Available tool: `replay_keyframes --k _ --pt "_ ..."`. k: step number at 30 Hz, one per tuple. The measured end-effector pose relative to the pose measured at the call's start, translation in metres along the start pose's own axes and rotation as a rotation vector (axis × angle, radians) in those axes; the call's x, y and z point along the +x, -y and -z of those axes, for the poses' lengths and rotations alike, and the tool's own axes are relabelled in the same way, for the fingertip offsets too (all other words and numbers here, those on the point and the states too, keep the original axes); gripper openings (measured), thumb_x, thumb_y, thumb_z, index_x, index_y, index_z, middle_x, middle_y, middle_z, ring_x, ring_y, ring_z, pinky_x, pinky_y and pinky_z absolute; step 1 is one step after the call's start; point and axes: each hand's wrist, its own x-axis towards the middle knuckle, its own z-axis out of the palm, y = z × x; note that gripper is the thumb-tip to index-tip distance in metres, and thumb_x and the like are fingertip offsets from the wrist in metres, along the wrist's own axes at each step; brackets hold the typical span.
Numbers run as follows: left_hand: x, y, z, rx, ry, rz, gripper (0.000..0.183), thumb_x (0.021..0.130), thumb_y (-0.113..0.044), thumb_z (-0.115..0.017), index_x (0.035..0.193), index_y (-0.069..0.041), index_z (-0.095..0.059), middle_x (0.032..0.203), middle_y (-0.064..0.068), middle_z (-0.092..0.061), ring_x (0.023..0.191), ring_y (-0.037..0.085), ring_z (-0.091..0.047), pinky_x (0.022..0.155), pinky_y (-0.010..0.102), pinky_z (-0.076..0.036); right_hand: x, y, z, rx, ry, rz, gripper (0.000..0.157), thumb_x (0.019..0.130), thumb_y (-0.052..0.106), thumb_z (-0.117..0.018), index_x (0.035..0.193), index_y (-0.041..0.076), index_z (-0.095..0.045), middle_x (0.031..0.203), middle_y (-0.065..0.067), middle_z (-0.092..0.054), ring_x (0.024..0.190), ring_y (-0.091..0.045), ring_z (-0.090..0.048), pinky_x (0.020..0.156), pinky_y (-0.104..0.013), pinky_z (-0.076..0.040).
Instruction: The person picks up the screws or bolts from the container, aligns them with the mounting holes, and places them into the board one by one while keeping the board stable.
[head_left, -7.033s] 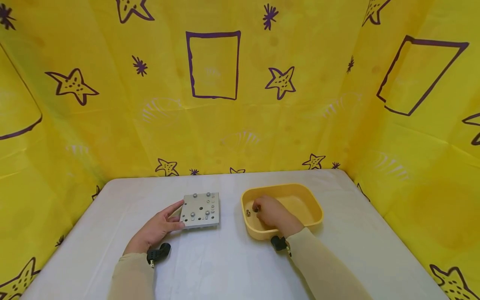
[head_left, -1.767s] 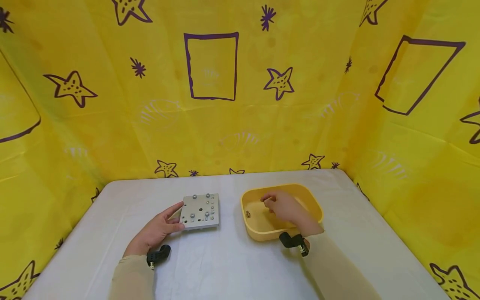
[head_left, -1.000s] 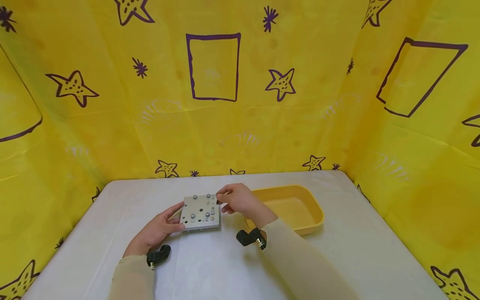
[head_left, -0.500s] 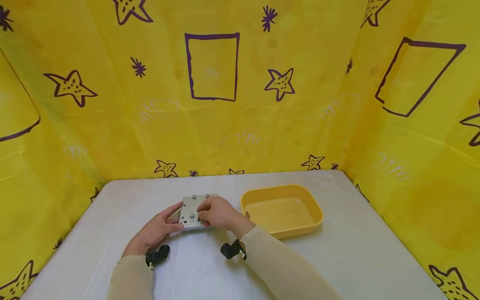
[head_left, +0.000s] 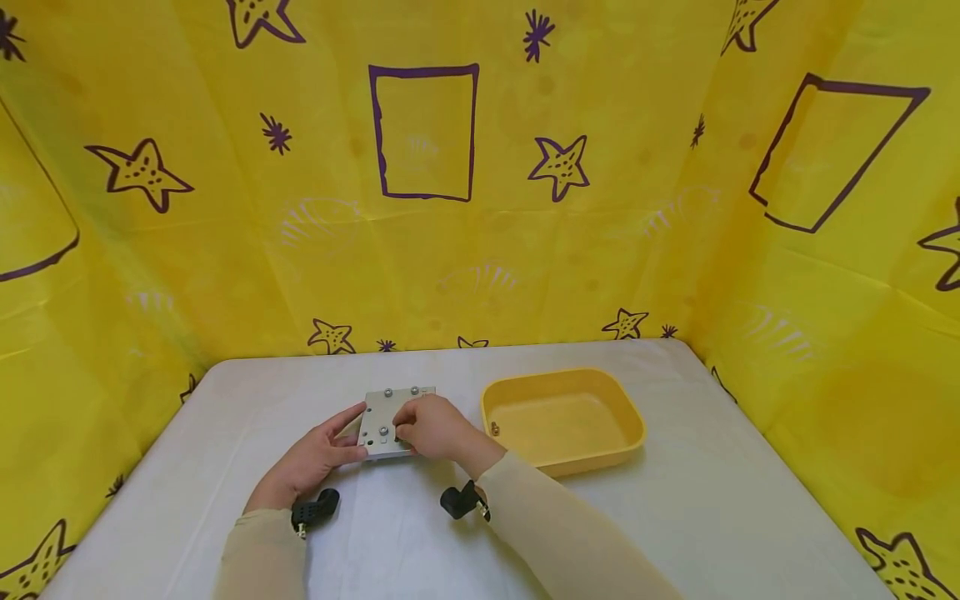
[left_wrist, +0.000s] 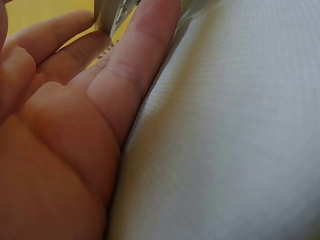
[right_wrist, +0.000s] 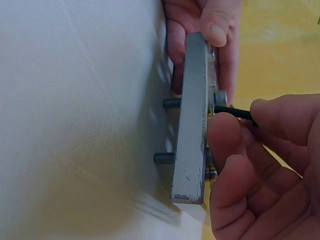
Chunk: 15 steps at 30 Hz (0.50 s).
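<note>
My left hand [head_left: 311,458] grips a square metal plate [head_left: 380,408] by its left edge, thumb on the near corner and fingers along the side. Silver bolts stand in the plate; the right wrist view shows the plate's edge [right_wrist: 192,125], with threaded bolt ends [right_wrist: 164,158] sticking out underneath toward the white tabletop. My right hand [head_left: 435,429] is over the plate's near right part, hiding some of its holes. Between thumb and fingers it pinches a thin black screw [right_wrist: 232,112], its tip right at the plate's upper face, beside a bolt head [right_wrist: 220,97].
Right of the plate stands a yellow plastic bin [head_left: 600,458]. A small brass-coloured piece [head_left: 495,429] lies against its left side. White cloth covers the table [head_left: 390,533], and yellow patterned sheets [head_left: 637,250] enclose it at the back and sides.
My right hand has come out of the yellow bin and moved left onto the plate with the black screw, barely shifting in the last half second. My left hand keeps its grip on the plate.
</note>
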Motion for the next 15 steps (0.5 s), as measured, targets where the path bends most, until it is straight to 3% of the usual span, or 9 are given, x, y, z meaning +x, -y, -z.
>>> replay_keyframes --k 7,11,15 --pt "0.001 0.0 0.0 -0.012 -0.002 -0.001 0.089 0.085 -0.025 -0.081 0.158 -0.021 -0.031 0.155 0.024 -0.033 0.132 0.035 -0.048 0.103 0.042 -0.044 0.001 0.002 0.0 -0.056 -0.004 0.015 0.019 0.099 0.018 -0.065 0.114 0.012 -0.074 0.084 0.009 -0.061 0.067 -0.008 -0.057 0.069 -0.023 -0.046" --pt "0.001 0.001 0.0 -0.01 -0.005 -0.002 0.089 0.085 -0.025 -0.081 0.158 -0.021 -0.031 0.155 0.023 -0.035 0.132 0.034 -0.048 0.105 0.045 -0.04 0.001 0.0 0.001 -0.078 -0.02 0.017 0.019 0.098 0.02 -0.065 0.114 0.014 -0.075 0.088 0.011 -0.062 0.078 -0.008 -0.056 0.076 -0.023 -0.047" --pt "0.001 0.002 -0.001 -0.01 -0.006 -0.005 0.09 0.084 -0.026 -0.081 0.158 -0.022 -0.031 0.153 0.022 -0.039 0.13 0.032 -0.051 0.109 0.052 -0.034 -0.003 -0.005 0.013 0.051 -0.058 -0.001 0.019 0.099 0.02 -0.065 0.114 0.013 -0.074 0.093 0.009 -0.063 0.081 -0.012 -0.059 0.074 -0.025 -0.051"
